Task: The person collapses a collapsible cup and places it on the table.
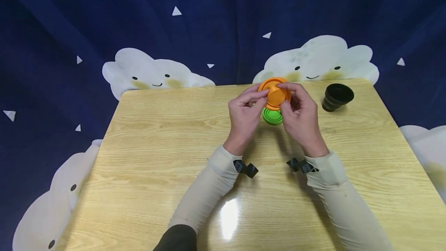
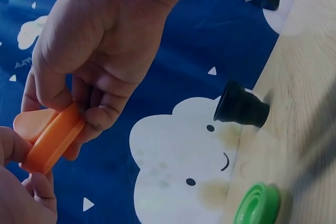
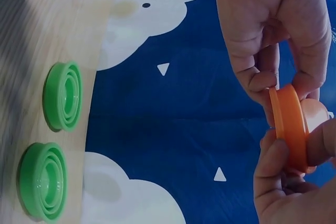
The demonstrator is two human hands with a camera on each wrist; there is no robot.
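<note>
Both hands hold a folded orange collapsible cup (image 1: 276, 97) up over the far part of the table. My left hand (image 1: 244, 115) pinches its left rim, the thumb near its centre. On the opposite side, my right hand (image 1: 302, 117) grips the rim between thumb and fingers. A rounded orange bulge stands out from one face of the cup, clear in the left wrist view. Below it lies a flattened green collapsible cup (image 1: 273, 117). Two flat green cups, one (image 3: 63, 96) beside the other (image 3: 44, 182), show in the right wrist view.
A black collapsible cup (image 1: 337, 97), pulled out to its height, stands at the table's far right. The wooden table (image 1: 156, 154) ends at a dark blue curtain (image 1: 223, 22) with white clouds. Small black cameras sit on both wrists.
</note>
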